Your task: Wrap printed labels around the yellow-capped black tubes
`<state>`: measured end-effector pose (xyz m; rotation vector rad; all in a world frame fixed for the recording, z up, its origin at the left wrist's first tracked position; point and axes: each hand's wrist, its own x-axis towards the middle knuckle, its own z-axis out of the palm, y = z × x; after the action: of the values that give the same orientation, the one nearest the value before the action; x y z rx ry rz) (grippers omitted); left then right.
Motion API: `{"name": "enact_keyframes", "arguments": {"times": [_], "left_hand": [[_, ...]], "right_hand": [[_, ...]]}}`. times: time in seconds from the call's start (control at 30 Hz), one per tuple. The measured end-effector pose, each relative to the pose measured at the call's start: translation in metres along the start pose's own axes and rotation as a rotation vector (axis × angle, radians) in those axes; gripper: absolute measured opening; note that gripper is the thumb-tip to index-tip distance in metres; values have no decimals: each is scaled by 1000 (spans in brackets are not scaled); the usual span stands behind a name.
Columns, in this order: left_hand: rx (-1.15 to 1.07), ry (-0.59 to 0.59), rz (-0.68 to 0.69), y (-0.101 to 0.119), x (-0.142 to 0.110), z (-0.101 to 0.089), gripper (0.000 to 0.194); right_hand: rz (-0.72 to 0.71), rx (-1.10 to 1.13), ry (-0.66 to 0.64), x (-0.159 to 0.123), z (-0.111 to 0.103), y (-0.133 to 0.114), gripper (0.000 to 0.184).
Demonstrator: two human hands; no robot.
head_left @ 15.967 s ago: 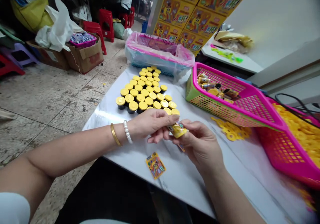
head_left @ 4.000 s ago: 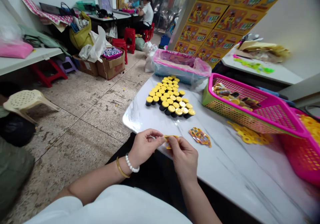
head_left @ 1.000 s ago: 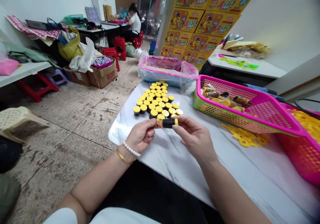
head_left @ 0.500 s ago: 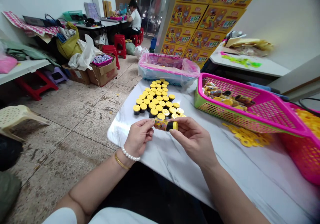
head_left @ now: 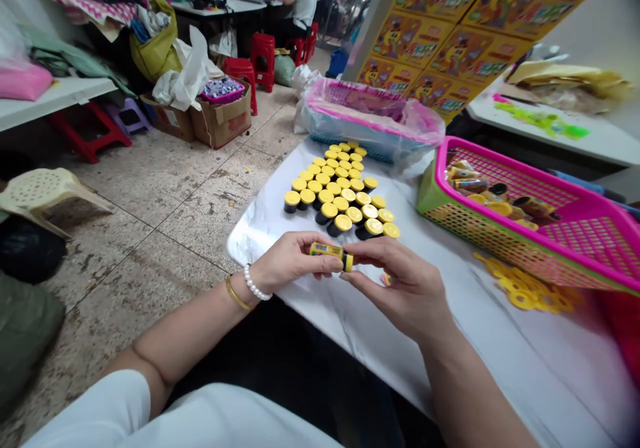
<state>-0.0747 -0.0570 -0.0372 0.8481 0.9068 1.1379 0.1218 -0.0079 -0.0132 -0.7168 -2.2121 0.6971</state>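
Observation:
A small yellow-capped tube (head_left: 326,251) with a printed yellow label lies sideways between my two hands, just above the table's near edge. My left hand (head_left: 287,261) is closed round the labelled body, thumb along its front. At the other end, my right hand (head_left: 410,281) pinches the yellow cap between thumb and fingers. Just beyond stand several black containers with yellow lids (head_left: 343,223), upright in a close group. Something small and orange peeks out at my right hand; its kind is unclear.
Right of the group, a pink and green basket (head_left: 500,235) holds similar tubes. Yellow ring-shaped pieces (head_left: 525,288) lie before it on the white table (head_left: 480,368). A plastic-lined basket (head_left: 370,131) stands behind, near stacked yellow boxes (head_left: 415,45). A person (head_left: 303,1) sits far back.
My left hand has moved from pinching the tube's end to gripping further along its body. My right fingers now sit on the cap. The camera view has swung left and down.

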Motion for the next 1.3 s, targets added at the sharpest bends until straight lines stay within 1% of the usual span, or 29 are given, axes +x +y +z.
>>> {"name": "enact_keyframes", "arguments": {"times": [0.13,0.2,0.23,0.3,0.37,0.43,0.5,0.57,0.63,0.7,0.73,0.77,0.83,0.87,0.93,1.0,1.07,1.17,1.23,1.3], "left_hand": [[-20,-29,-37,0,-2,-5,45],[25,-9,-11,2,-2,-4,37],[63,15,27,3,-1,-2,30],[134,68,128,6,3,4,22],[179,102,213,8,9,11,20],[204,78,220,10,16,13,24],[200,37,165,11,19,9,38],[191,5,99,11,18,2,48],[187,-17,65,11,15,-4,44],[171,-34,60,10,12,-6,33],[155,-34,71,10,11,-6,27],[142,-25,92,9,11,-5,22],[152,1,158,8,10,-3,17],[186,10,193,7,10,-3,16],[295,18,248,6,10,-4,15],[407,25,303,6,9,-7,16],[489,16,381,7,9,-10,16],[581,3,473,6,8,-11,18],[596,26,468,4,9,-11,25],[540,61,426,3,12,-10,32]], "right_hand": [[-126,-76,50,-1,1,3,24],[-115,-98,84,-3,7,5,23],[-73,-100,109,-4,10,6,23],[59,-46,188,-5,17,6,22],[203,94,273,-4,22,7,22],[274,235,311,-3,23,8,23],[252,266,299,-3,21,11,23],[171,202,263,-5,18,13,24],[100,135,224,-8,17,15,27],[106,138,214,-10,18,15,28],[152,173,228,-10,20,14,27],[231,228,246,-9,21,12,26],[442,398,270,-6,25,10,25],[551,506,258,-4,27,10,28],[737,716,168,-1,29,10,34],[856,864,72,2,30,12,38],[917,934,26,4,31,14,39],[943,992,21,6,33,13,41],[917,1010,34,7,34,12,42],[860,1007,63,8,32,10,42]]}}
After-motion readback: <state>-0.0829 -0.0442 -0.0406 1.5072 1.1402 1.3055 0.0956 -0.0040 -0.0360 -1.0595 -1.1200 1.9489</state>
